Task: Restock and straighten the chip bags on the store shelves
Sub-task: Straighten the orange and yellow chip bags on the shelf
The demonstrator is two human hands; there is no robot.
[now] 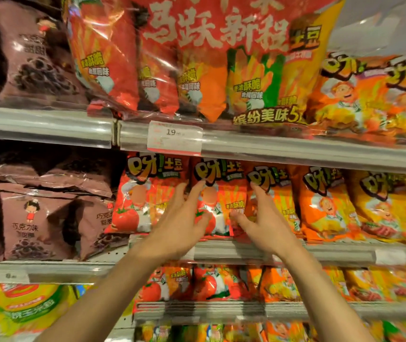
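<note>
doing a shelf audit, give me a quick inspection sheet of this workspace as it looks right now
surface: middle shelf with a clear front rail, more shelves above and below
job's things: red tomato chip bag upright between both hands; orange bags to its right
clutter: brown chocolate snack bags at left, some lying flat on top
grippers: left hand and right hand open, fingers spread on the bag fronts
cables: nothing seen
surroundings: price tag reading 19 on the upper rail; large multipack above
</note>
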